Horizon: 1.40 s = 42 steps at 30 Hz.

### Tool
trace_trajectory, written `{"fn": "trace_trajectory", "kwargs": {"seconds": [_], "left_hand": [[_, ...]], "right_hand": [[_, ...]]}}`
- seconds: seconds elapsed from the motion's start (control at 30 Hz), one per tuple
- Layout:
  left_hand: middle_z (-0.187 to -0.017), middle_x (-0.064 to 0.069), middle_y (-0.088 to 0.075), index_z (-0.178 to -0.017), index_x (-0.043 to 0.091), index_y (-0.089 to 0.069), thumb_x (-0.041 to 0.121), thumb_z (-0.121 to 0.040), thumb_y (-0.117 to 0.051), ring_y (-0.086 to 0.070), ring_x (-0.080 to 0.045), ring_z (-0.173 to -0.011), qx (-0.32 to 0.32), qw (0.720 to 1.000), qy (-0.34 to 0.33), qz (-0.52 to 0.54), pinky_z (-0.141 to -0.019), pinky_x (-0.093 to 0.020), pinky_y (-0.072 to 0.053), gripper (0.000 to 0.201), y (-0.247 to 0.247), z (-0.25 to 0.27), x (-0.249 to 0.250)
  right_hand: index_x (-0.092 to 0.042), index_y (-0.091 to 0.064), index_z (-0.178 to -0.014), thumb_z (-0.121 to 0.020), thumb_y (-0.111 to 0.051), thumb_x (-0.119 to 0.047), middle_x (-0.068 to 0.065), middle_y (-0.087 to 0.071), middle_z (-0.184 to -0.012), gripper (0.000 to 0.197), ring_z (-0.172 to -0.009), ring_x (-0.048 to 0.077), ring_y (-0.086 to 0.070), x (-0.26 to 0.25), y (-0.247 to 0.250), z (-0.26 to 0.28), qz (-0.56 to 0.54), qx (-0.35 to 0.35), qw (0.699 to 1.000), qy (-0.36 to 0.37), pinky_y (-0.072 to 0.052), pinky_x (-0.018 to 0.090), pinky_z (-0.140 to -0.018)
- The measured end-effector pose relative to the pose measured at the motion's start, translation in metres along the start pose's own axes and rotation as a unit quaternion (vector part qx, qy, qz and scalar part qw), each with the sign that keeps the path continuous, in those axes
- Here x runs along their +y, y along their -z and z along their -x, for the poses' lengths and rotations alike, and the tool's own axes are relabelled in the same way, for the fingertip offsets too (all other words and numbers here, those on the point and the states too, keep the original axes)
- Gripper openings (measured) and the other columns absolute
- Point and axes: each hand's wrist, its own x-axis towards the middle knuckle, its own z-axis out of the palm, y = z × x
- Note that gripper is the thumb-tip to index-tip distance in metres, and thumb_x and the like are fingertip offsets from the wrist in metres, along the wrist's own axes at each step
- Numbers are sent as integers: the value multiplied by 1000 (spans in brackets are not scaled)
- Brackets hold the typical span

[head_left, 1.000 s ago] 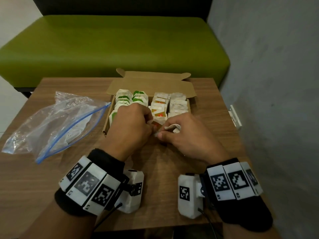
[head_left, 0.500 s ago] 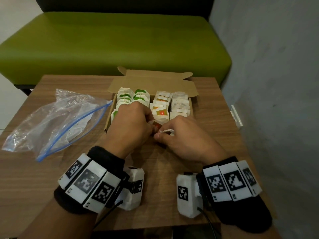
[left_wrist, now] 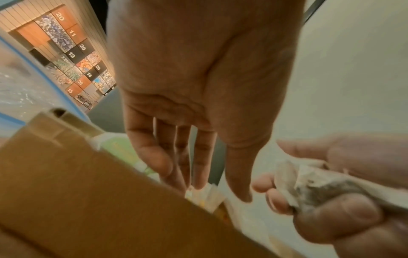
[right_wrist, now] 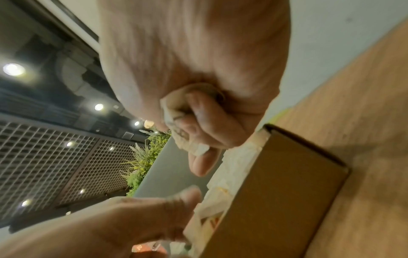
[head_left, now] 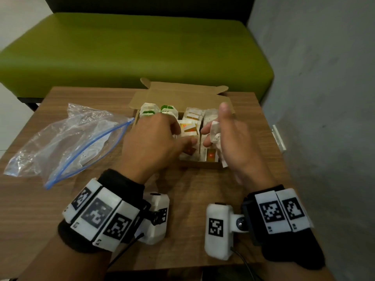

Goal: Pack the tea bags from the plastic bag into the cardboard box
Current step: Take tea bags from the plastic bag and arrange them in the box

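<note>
My right hand (head_left: 229, 142) clamps crumpled tea bag (head_left: 215, 132) above cardboard box (head_left: 199, 164) right rows, ready to insert. Left hand (head_left: 154, 142), fingers straight, parts packed bags, making gap. Plastic bag (head_left: 67, 138) lies left.

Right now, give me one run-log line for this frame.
left hand: open, over cardboard box | right hand: holds tea bag | plastic bag: on table

light: dim, warm indoor | shadows: soft, under hands on table (head_left: 192, 191) | head view: dull, corners dark, edges bowed | wrist views: motion blur, box wall (left_wrist: 110, 200) unsharp, ceiling spots (right_wrist: 14, 69) glare, strong wide-angle warp
</note>
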Motion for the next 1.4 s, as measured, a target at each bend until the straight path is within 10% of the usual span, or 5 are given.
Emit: {"fn": "trace_trajectory", "kwargs": {"seconds": [0.23, 0.73, 0.97, 1.13, 1.4], "left_hand": [[-93, 13, -69, -103, 36, -70, 44, -87, -69, -67, -2, -66, -37, 973, -78, 216, -57, -18, -50, 18, 20, 13, 21], [-84, -7, -72, -88, 12, -66, 24, -97, -62, -69, -11, -56, 20, 931, 1, 364, -45, -22, -47, 15, 20, 6, 12], [-93, -2, -74, -89, 16, -70, 4, -94, -62, -74, -16, -86, -21, 925, -95, 367, -75, -31, -60, 15, 30, 6, 10], [-101, 0, -74, -83, 17, -70, -4, -94, -58, -73, -23, -89, -35, 923, -113, 365, -78, -36, -61, 26, 32, 8, 8], [-84, 2, -74, -94, 21, -72, 39, -99, -52, -65, -7, -64, 15, 922, -34, 386, -53, -22, -50, 27, 32, 8, 16]], "right_hand": [[-3, -60, -122, -100, -7, -65, -4, -65, -56, 85, -33, 2, -51, -16, -4, 7, -328, -114, 934, -83, -33, 13, -29], [-16, -64, -107, -97, -57, -46, -2, -54, -63, 32, -46, 4, -46, -4, 4, 0, -343, -168, 912, -151, -35, 14, -36], [-15, -59, -110, -94, -54, -56, 0, -60, -75, 45, -39, 1, -36, -3, 9, -4, -379, -174, 895, -156, -24, 12, -31], [-15, -66, -108, -90, -62, -33, 4, -65, -82, 26, -36, -1, -31, -4, 5, 2, -343, -257, 895, -125, -20, 10, -31], [2, -59, -126, -101, -54, -12, 5, -64, -84, 29, -35, -1, -54, -16, 2, 11, -347, -157, 922, -64, -35, 9, -32]]}}
